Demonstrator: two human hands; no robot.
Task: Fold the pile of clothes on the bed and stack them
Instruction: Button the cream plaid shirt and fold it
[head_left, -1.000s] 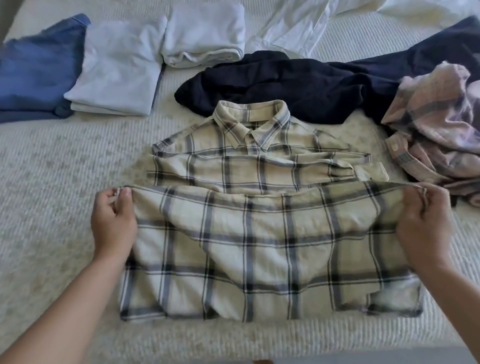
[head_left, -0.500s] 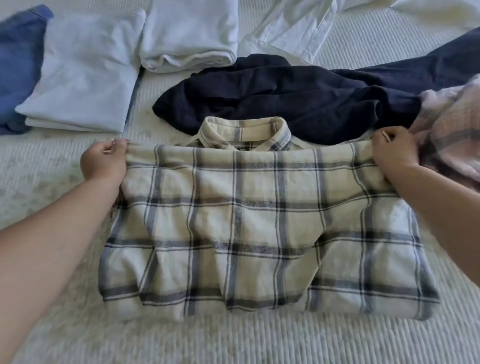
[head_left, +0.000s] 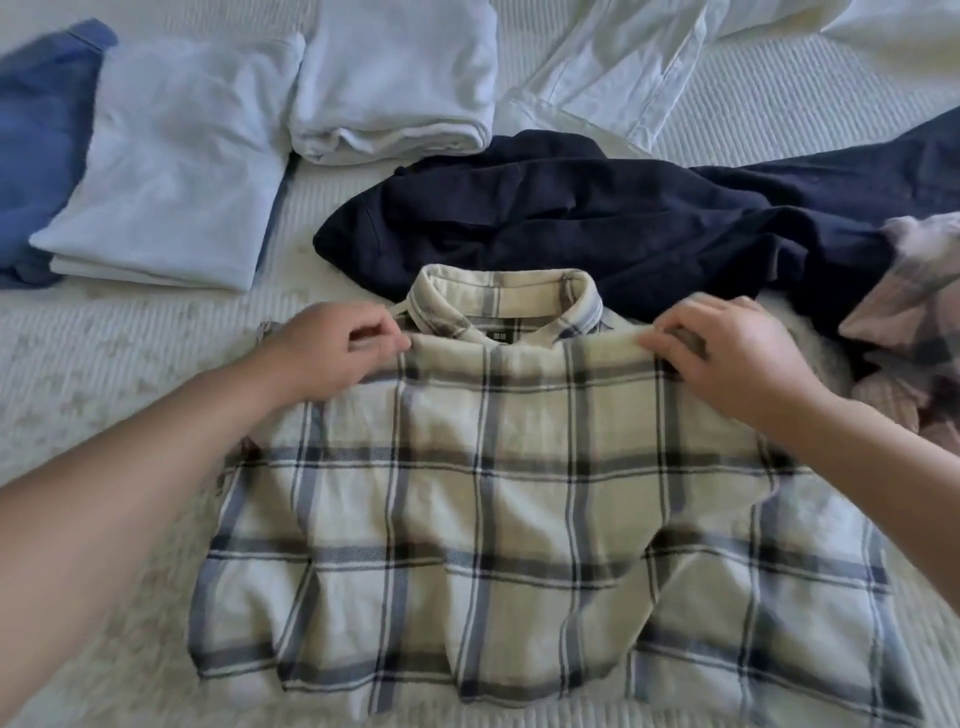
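A cream plaid shirt (head_left: 519, 493) with dark stripes lies folded in half on the bed, its collar (head_left: 498, 296) showing at the far edge. My left hand (head_left: 332, 353) pinches the folded edge just left of the collar. My right hand (head_left: 727, 348) pinches the same edge on the right, fingers curled over the cloth. Behind the shirt sprawls an unfolded navy garment (head_left: 623, 223). A pink plaid shirt (head_left: 914, 312) lies crumpled at the right.
Folded pieces sit at the back left: a blue one (head_left: 36, 150), a pale blue one (head_left: 171, 171) and a white one (head_left: 395, 83). Loose white clothing (head_left: 623, 62) lies at the back. The ribbed bedspread (head_left: 130, 364) is bare at the left.
Both hands carried the shirt's lower half up over the upper half to the collar, then slid inward along the folded edge. The sleeves are now covered.
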